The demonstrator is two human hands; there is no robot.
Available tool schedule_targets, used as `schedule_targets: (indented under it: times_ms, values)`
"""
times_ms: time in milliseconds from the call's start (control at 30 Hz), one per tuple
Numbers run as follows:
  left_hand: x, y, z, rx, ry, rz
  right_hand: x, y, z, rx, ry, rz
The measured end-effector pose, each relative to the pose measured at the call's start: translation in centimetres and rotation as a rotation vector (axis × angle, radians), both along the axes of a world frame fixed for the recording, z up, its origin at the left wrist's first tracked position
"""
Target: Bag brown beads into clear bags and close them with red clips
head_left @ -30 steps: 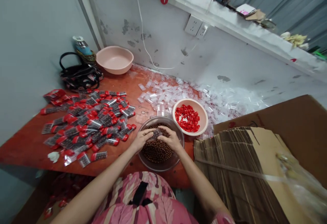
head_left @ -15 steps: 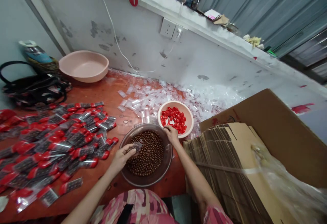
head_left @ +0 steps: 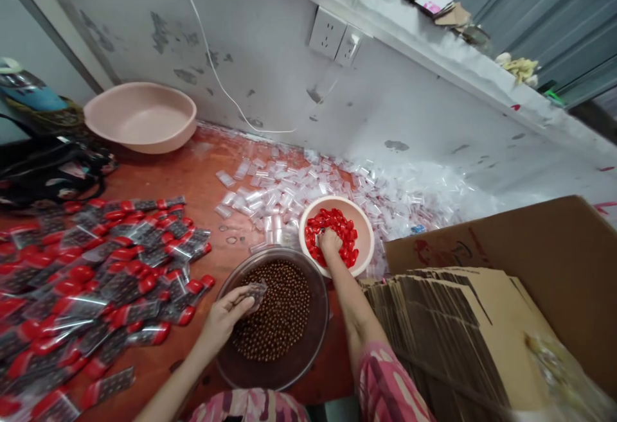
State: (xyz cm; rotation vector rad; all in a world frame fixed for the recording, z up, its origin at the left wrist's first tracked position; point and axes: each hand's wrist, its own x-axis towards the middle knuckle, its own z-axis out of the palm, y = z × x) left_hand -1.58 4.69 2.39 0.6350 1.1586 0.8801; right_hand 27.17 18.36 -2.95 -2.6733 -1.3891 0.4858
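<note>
Since the pink bowl [head_left: 364,242] sits beside the glass bowl [head_left: 324,338], my left hand [head_left: 222,319] pinches a clear bag [head_left: 257,292] — my right hand [head_left: 330,240] curls its fingers into red caps [head_left: 337,223], any hold hidden.

The orange-red table [head_left: 168,181] carries red-capped packets [head_left: 96,287], a pink basin [head_left: 139,117] and clear plastic pieces [head_left: 284,194] (scattered loosely).

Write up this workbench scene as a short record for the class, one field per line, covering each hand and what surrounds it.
left hand: the left hand holds a small clear packet over a glass bowl of brown beads
right hand: the right hand is in a pink bowl among red plastic pieces
left of bowls: filled packets with red ends
behind bowls: loose clear plastic sleeves
right of bowls: a cardboard box
surface: an orange-red table
</note>
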Motion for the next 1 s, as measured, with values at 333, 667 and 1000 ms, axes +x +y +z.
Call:
schedule_targets:
  times_ms: [333,667,1000]
  values:
    - [3.3,1.4,1.1,0.048,-0.256,-0.078,-1.9,-5.3,5.1,0.188,0.199,0.372]
    - [3.9,0.2,3.0,0.091,-0.337,0.007,-9.8,-13.2,9.6,0.466,0.601,0.821]
    - [1.4,-1.6,2.9,0.520,0.275,-0.113,-9.2,-13.7,14.1,0.517,0.572,1.013]
